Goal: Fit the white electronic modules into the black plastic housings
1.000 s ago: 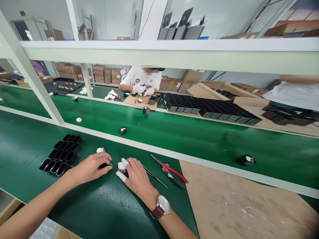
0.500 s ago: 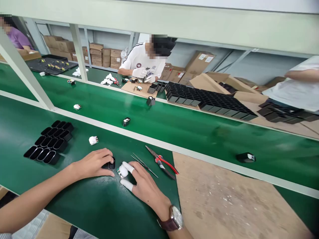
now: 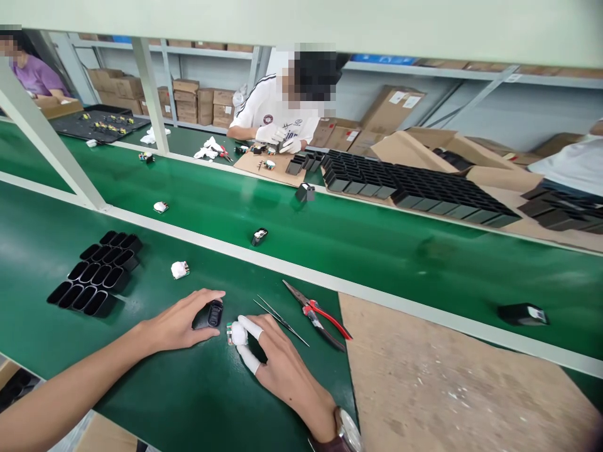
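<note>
Between the thumb and fingers of my left hand [image 3: 191, 319] is a small black plastic case [image 3: 215, 313], its open end facing right. My right hand [image 3: 273, 351], with white finger cots on thumb and forefinger, pinches a small circuit board with a white covering [image 3: 238, 334]. The board's green edge points at the case, a short gap apart. Another white-covered board [image 3: 179, 270] lies beyond my left hand. Tweezers [image 3: 282, 320] and red-and-black pliers [image 3: 316, 314] rest past my right hand.
Rows of black cases [image 3: 97, 273] stand at left. A worn brown board [image 3: 461, 383] lies at right. Beyond a pale rail [image 3: 211, 243], the green belt [image 3: 377, 245] carries a few parts. Across it, a person in a white shirt [image 3: 277, 113] works beside many black cases [image 3: 419, 188].
My left fingers have spread, so more of the black case shows. My right hand still holds the board. The view has shifted slightly, and parts on the belt sit farther right.
</note>
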Motion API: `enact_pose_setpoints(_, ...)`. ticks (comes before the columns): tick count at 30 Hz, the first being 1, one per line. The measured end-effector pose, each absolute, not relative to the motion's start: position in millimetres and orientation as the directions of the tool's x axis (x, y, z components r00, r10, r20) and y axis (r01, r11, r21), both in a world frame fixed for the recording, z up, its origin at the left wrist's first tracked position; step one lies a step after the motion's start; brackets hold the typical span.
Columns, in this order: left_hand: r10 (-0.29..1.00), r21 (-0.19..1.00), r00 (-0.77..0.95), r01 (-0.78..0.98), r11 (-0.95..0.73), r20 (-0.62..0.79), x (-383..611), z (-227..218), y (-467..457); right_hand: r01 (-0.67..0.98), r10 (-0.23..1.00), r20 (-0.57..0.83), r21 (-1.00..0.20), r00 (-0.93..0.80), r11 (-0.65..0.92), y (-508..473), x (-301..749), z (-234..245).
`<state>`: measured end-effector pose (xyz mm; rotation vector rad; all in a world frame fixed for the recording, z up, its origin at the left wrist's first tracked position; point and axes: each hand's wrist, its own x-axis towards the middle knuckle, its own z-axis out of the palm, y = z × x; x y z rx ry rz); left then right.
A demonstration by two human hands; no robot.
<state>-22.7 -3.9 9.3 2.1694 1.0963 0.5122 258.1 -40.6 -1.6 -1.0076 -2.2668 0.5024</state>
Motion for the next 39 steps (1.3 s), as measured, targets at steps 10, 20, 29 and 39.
enact_pose_setpoints(10,0.827,0.639,0.56,0.616,-0.461,0.057,-26,16,-2,0.53,0.744,0.581,-0.539,-0.329,0.655,-42,250,4)
enact_pose_setpoints(20,0.702,0.637,0.664,0.43,-0.64,0.258,-13,11,-3,0.41,0.713,0.637,-0.59,-0.293,0.695,-50,244,6)
enact_pose_setpoints(29,0.668,0.506,0.677,0.477,-0.718,0.31,-9,11,-7,0.502,0.683,0.634,-0.484,-0.362,0.716,-57,237,4)
enact_pose_setpoints(39,0.652,0.477,0.714,0.493,-0.728,0.256,-7,10,-11,0.584,0.701,0.582,-0.421,-0.413,0.694,-58,232,13)
